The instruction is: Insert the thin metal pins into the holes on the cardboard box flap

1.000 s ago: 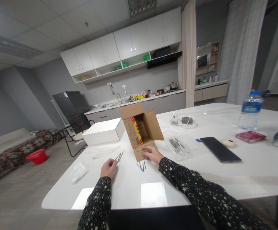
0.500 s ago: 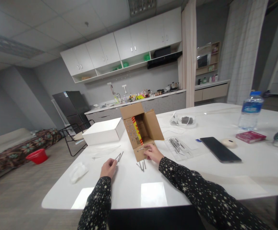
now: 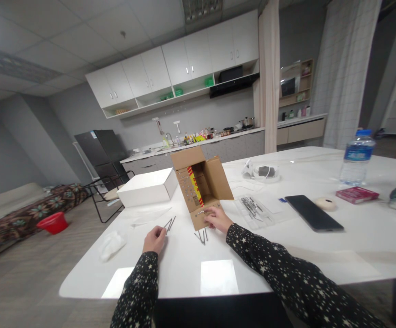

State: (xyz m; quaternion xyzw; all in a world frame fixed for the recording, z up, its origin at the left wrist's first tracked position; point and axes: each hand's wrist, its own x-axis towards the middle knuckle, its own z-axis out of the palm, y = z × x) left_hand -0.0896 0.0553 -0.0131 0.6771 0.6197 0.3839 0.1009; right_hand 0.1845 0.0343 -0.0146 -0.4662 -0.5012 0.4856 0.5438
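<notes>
Sleeves patterned with stars run up from the bottom edge to two hands on the white table. Nearest, the left hand is closed in a pinch on a few thin metal rods, which slant up and away from the fingertips, clear of the tabletop. Just right of it a small loose pile of pins lies flat. Beyond that the right hand rests with curled fingers on the front flap of the open cardboard box, touching a short row of small metal pieces there; whether it pinches one I cannot tell. Over the last second little has changed: the left hand stays put, and the right has only crept slightly along the flap, so the work looks like fine fingertip handling at the box rather than any carrying.

Room is good in front: bare table between the hands and the near edge. A crumpled tissue sits left, near the rounded corner. A clear tray lies right of the box, a white box behind left, a phone and bottle well apart on the right.
</notes>
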